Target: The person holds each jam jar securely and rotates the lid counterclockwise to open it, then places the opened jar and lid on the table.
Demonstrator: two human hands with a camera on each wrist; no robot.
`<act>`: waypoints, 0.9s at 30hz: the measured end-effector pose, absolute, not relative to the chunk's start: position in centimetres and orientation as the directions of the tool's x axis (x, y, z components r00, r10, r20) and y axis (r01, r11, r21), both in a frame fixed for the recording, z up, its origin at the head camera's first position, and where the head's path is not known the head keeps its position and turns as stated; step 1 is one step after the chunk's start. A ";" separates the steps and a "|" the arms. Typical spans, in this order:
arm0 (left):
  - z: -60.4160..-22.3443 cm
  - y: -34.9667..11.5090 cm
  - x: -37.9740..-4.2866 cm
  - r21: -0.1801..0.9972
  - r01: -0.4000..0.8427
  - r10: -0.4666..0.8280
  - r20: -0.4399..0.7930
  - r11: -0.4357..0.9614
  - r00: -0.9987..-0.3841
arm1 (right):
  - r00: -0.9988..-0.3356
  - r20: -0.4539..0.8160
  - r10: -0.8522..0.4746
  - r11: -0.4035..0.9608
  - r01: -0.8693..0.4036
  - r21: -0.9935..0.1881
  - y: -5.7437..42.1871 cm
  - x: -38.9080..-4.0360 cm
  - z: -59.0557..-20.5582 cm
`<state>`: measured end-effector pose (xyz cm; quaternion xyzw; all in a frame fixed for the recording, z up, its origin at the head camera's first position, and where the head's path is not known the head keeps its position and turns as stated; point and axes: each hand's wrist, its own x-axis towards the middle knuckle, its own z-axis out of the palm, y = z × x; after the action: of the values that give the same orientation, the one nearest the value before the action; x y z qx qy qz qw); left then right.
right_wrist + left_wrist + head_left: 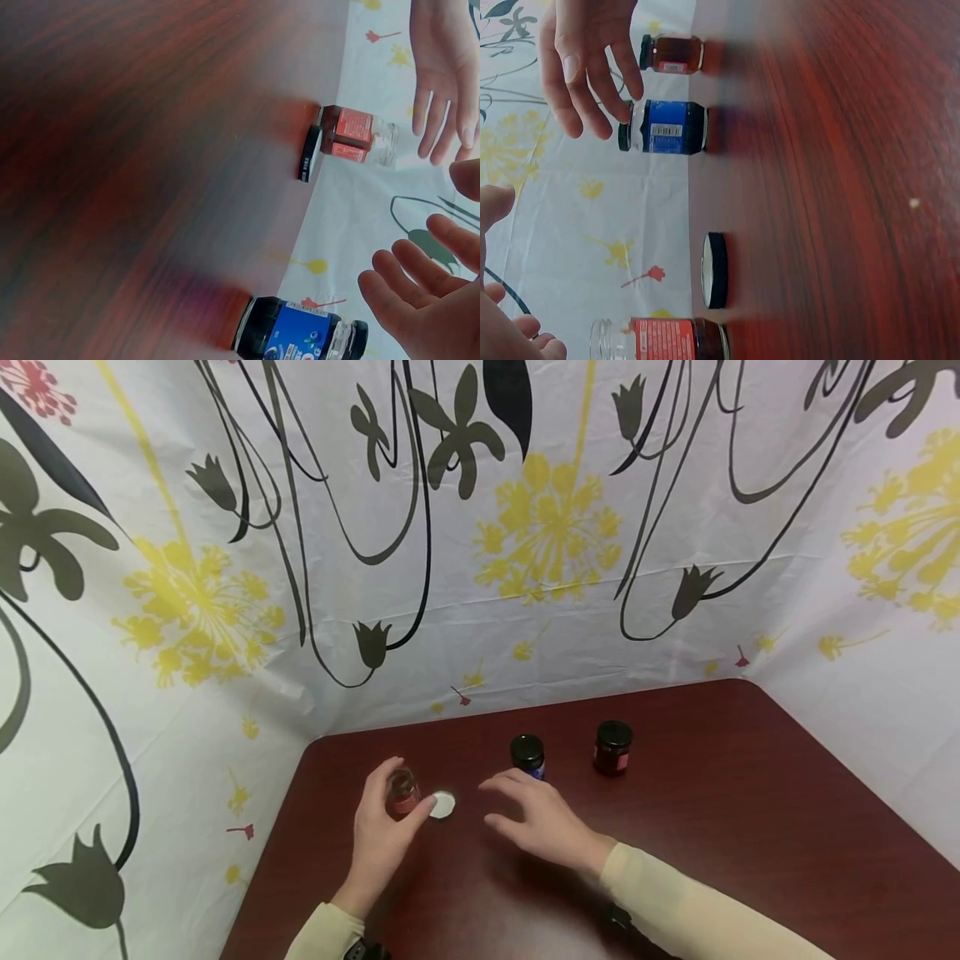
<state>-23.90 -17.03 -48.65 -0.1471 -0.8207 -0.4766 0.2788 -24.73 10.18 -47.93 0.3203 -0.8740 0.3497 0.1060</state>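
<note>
Close to my left hand (381, 843) stands an uncovered glass jar with a red label (405, 803), part full of something dark. The thumb and fingers are spread above its mouth, with a gap showing in the right wrist view. Beside this jar lies its round lid (443, 804), white inside facing up and black rim (718, 270) on the table. My right hand (546, 820) hovers with loosely bent fingers, holding nothing. Nearest to it is a blue-labelled jar (300, 330) with a dark lid, partly hidden behind that hand in the head view.
A third jar (613, 748), dark with a black lid and a small pinkish label, stands farther right on the reddish-brown table (750, 827). A white flower-printed cloth (465, 585) hangs along the back and sides of the table.
</note>
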 end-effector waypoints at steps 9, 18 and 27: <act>-48.7 -15.9 -24.0 0.734 0.491 -0.009 0.559 0.469 -0.829 | -0.749 0.465 -0.472 0.555 -0.662 -0.504 11.2 -24.3 -48.0; -48.8 -15.3 -24.2 0.785 0.443 -0.008 0.495 0.434 -0.869 | -0.783 0.437 -0.442 0.568 -0.621 -0.540 12.1 -24.0 -48.1; -48.9 -14.9 -24.2 0.808 0.412 -0.006 0.457 0.421 -0.889 | -0.791 0.438 -0.428 0.575 -0.612 -0.544 13.1 -23.9 -48.4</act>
<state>-24.23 -14.94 -48.90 -0.1238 -0.8190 -0.5234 0.1998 -23.87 13.08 -48.40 0.2960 -0.8778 0.3535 0.1301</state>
